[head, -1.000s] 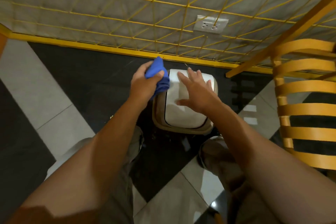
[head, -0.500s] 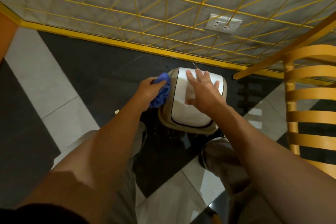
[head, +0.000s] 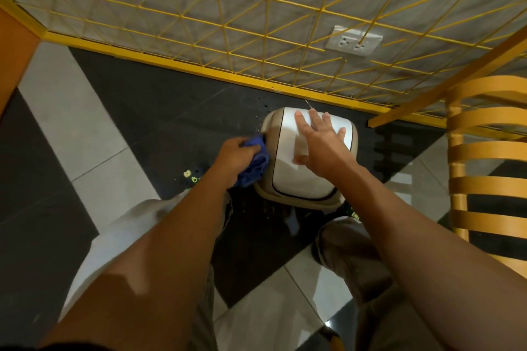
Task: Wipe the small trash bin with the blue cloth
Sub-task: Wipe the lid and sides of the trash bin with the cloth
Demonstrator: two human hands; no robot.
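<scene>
Bin (head: 299,179) stands at three o'clock from left hand (head: 235,155), whose grip clenches blue cloth (head: 253,169) against its side; right hand (head: 320,148) rests flat, released, on top.

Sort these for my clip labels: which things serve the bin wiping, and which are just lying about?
Job: blue cloth, small trash bin, left hand gripping it, right hand flat on the bin.
Lying about: slatted wooden chair, wall socket.
</scene>
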